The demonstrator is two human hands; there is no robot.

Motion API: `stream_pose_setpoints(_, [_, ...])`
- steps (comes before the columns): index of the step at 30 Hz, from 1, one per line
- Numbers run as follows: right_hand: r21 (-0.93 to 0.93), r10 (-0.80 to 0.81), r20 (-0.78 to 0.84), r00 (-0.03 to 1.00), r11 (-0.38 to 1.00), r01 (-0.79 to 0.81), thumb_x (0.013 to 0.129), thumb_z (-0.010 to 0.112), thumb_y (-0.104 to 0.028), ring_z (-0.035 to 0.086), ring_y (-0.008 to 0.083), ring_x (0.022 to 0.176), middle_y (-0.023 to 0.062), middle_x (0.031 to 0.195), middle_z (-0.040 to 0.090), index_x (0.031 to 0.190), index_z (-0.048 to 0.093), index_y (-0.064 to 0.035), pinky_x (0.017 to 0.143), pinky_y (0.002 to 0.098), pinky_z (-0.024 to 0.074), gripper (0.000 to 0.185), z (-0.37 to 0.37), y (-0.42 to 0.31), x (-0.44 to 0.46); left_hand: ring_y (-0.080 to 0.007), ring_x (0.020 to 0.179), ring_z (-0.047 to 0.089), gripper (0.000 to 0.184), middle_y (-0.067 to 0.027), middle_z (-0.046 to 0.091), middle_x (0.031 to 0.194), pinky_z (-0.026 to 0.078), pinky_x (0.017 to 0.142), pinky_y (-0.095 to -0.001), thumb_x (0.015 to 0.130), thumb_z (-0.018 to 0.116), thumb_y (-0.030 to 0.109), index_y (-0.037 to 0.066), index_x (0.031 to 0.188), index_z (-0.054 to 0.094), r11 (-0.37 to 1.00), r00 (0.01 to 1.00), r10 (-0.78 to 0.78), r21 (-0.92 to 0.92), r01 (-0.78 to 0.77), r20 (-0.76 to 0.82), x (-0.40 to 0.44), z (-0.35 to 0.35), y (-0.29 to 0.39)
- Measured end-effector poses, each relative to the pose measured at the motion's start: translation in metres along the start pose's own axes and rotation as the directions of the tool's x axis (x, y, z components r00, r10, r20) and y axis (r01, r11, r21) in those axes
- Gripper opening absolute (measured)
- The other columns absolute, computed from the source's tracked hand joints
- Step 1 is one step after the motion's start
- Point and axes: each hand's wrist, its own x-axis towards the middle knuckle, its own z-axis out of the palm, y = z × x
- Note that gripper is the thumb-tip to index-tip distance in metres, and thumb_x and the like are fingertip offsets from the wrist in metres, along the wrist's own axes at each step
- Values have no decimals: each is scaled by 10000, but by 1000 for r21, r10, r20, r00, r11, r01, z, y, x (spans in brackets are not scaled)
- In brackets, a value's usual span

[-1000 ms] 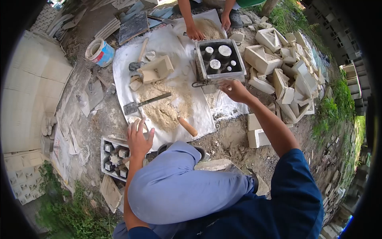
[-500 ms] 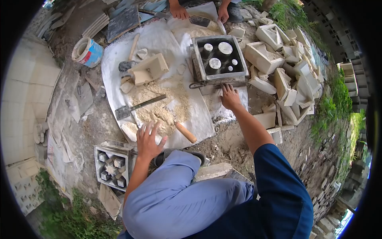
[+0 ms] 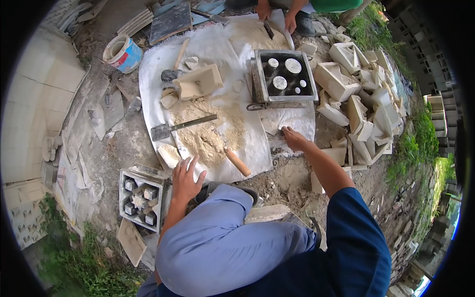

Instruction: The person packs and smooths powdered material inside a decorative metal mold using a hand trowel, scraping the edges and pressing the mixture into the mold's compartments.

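Observation:
My left hand is open, fingers spread, just short of a pale stone chunk at the white sheet's near edge. Right of it, a wooden-handled tool lies with its far end in the sandy powder. My right hand is closed low over the sheet; a small dark bit shows at its fingertips, too small to name. Beyond that hand stands a square metal mold with round, white-topped posts inside. A flat-headed hammer lies across the powder.
A broken pale box-shaped casting and a mallet lie on the sheet. More castings are heaped right. Left are a bucket and another mold. A co-worker's hands hold tools at the far edge.
My right hand has come back from beside the mold, and its spread fingers have drawn together. My left hand stays open. The co-worker's dark flat tool has turned. The view has shifted slightly.

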Motion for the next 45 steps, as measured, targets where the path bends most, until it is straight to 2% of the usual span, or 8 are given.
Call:
stream_pose_setpoints(2, [391, -132, -122, 984, 905, 170, 1053, 485, -290, 589, 216, 705, 90, 843, 566, 1078, 519, -53, 623, 390, 475, 240, 32, 22, 6, -429, 1254, 485, 568, -211, 557, 1320, 370, 1071, -532, 962, 569, 425, 118, 1435, 501, 1000, 1000, -17, -4, 17, -14, -4, -5, -4])
stream_pose_setpoints(4, [917, -46, 342, 938, 236, -323, 1065, 467, -423, 357, 86, 495, -21, 640, 388, 1008, 536, -86, 429, 288, 297, 349, -8, -17, -35, -421, 1245, 498, 546, -212, 569, 1305, 379, 1068, -523, 966, 570, 404, 112, 1423, 511, 999, 999, -43, -12, 43, -17, -14, -7, -7])
stream_pose_setpoints(5, [945, -71, 307, 949, 140, -295, 1055, 477, -469, 198, 36, 440, -92, 596, 285, 976, 548, -114, 399, 242, 143, 370, -10, -31, -48, -411, 1235, 510, 528, -209, 578, 1296, 391, 1062, -507, 971, 568, 391, 98, 1407, 521, 997, 998, -68, -25, 67, -7, -17, -10, -10])
stream_pose_setpoints(10, [926, -143, 273, 951, 306, -220, 1032, 518, -494, 237, 42, 443, -99, 558, 276, 935, 601, -83, 402, 250, 164, 430, -38, -51, -63, -400, 1201, 535, 510, -197, 601, 1262, 430, 1022, -499, 974, 575, 403, 92, 1378, 551, 993, 993, -86, -89, 79, -86, -24, -17, -23])
stream_pose_setpoints(26, [626, -607, -53, 793, 598, 500, 877, 781, -152, 377, 38, 625, -80, 648, 468, 777, 684, 13, 544, 256, 304, 216, -105, -230, 4, -357, 1288, 497, 491, -154, 577, 1344, 397, 1092, -463, 1002, 535, 421, 129, 1397, 540, 866, 828, -499, -172, 469, -255, -92, -101, -46])
stream_pose_setpoints(34, [-56, -756, 127, 642, 641, 766, 872, 754, -162, 585, 206, 686, 115, 755, 622, 1006, 680, -8, 666, 362, 462, 217, -149, -446, -18, -358, 1247, 540, 517, -149, 603, 1306, 426, 1057, -505, 1010, 502, 481, 108, 1361, 568, 752, 739, -652, -18, 659, -170, -178, -193, -89])
stream_pose_setpoints(40, [-403, -798, 570, 195, -64, 913, 819, 682, -83, 672, 366, 971, 169, 958, 695, 1011, 676, -42, 830, 470, 531, 197, -124, -621, -38, -406, 1137, 611, 487, -220, 657, 1212, 481, 969, -480, 979, 562, 482, 97, 1267, 636, 523, 502, -851, -345, 779, -155, -222, -193, -82])
stream_pose_setpoints(45, [-439, -618, 772, 152, -344, 830, 791, 658, -50, 698, 355, 881, 166, 923, 704, 911, 698, -33, 728, 446, 562, 128, -56, -676, -45, -397, 1126, 621, 433, -207, 672, 1176, 498, 938, -479, 965, 599, 425, 101, 1248, 647, 505, 519, -852, -381, 775, -73, -235, -153, -95])
